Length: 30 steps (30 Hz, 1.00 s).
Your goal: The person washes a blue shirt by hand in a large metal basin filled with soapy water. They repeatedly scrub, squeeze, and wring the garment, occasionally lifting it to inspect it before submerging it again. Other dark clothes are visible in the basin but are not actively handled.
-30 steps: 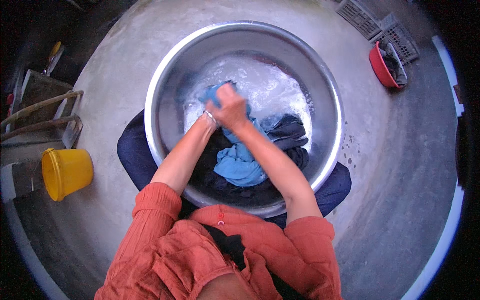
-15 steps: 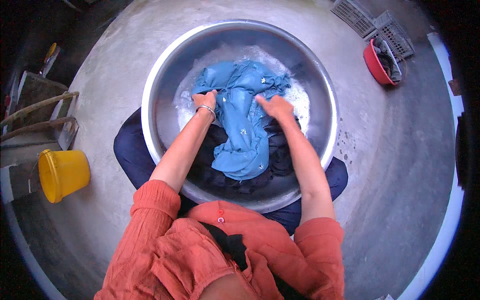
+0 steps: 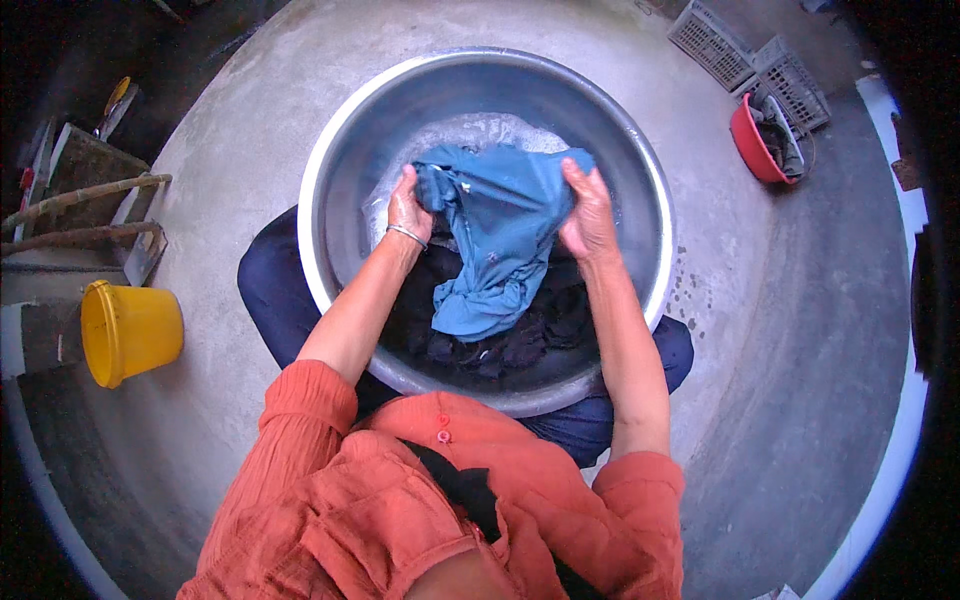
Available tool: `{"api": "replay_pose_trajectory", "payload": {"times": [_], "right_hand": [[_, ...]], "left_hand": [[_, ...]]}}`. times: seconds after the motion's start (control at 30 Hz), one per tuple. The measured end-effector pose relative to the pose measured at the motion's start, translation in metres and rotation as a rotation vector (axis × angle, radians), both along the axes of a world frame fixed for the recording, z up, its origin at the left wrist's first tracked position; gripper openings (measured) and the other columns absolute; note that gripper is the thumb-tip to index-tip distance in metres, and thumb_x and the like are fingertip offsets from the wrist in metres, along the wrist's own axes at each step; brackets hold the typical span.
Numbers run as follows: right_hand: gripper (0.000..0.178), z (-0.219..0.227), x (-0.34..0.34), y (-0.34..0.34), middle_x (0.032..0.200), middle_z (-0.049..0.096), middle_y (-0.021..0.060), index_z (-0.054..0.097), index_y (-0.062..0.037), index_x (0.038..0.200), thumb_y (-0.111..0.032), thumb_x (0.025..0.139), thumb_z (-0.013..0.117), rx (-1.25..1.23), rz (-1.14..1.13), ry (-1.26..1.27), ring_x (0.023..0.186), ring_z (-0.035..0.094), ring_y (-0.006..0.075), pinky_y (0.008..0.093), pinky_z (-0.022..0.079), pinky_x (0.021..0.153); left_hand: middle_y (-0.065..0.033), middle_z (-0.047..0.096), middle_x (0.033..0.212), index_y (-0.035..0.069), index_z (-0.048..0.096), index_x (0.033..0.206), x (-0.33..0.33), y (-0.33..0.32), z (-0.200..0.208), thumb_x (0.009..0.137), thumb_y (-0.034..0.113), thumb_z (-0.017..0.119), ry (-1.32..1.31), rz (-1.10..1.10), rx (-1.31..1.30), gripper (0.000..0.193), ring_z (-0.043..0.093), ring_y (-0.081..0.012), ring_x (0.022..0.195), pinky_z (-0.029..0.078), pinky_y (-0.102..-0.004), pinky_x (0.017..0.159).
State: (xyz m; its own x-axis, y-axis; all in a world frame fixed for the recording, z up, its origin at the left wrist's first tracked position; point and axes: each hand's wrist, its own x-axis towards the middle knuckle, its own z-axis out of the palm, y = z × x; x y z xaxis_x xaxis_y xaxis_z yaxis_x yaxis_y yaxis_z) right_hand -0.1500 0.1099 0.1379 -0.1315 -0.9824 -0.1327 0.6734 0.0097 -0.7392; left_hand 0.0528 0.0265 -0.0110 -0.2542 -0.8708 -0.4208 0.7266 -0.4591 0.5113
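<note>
A wet blue garment (image 3: 505, 215) with small white flower marks is stretched between my two hands over a large round metal basin (image 3: 322, 150). My left hand (image 3: 408, 208), with a bracelet at the wrist, grips its left edge. Thumb up, my right hand (image 3: 588, 212) holds the opposite edge. The garment's lower end hangs onto dark, wet clothes (image 3: 520, 345) heaped in the near half of the basin. Soapy water (image 3: 480, 128) shows beyond the garment. What kind of garment it is, I cannot tell.
To the left on the concrete floor sits a yellow bucket (image 3: 140, 332), with wooden-handled tools (image 3: 90, 200) behind it. At the far right are a red basin (image 3: 752, 145) with dark cloth in it and grey plastic crates (image 3: 712, 45). My legs (image 3: 265, 285) flank the metal basin.
Both hands have lifted and spread the upper part of the blue garment, which was bunched lower in the basin. My right hand has moved a little outward and turned thumb up.
</note>
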Motion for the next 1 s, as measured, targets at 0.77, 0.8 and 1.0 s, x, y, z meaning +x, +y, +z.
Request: {"api": "replay_pose_trajectory", "payload": {"times": [0.77,0.8,1.0], "right_hand": [[0.019,0.071,0.003,0.01,0.097,0.057,0.0089,0.047,-0.002,0.104,-0.006,0.085,0.051,-0.129,-0.097,0.114,0.085,0.058,0.0169,0.0316,0.049,0.077],[0.017,0.062,-0.006,0.01,0.095,0.057,0.0088,0.048,-0.0019,0.101,-0.006,0.085,0.052,-0.091,-0.084,0.149,0.083,0.058,0.0169,0.0315,0.049,0.076],[0.016,-0.004,-0.08,0.021,0.088,0.059,0.009,0.052,0.0017,0.096,-0.01,0.087,0.049,0.438,-0.076,0.667,0.08,0.057,0.017,0.0307,0.047,0.073]], "left_hand": [[-0.0105,0.059,0.108,0.002,0.055,0.112,-0.021,0.098,0.052,0.08,0.032,0.06,-0.095,-1.011,0.008,0.044,0.058,-0.019,0.094,0.047,-0.0361,0.084],[-0.0089,0.056,0.115,0.004,0.05,0.118,-0.017,0.091,0.065,0.081,0.029,0.058,-0.196,-0.957,0.095,0.046,0.056,-0.0188,0.1,0.043,-0.0362,0.089],[-0.0039,0.063,0.09,0.007,0.061,0.094,0.026,0.041,0.108,0.076,0.02,0.066,-0.291,-0.421,-0.193,0.023,0.06,-0.0164,0.083,0.046,-0.0323,0.08]]}}
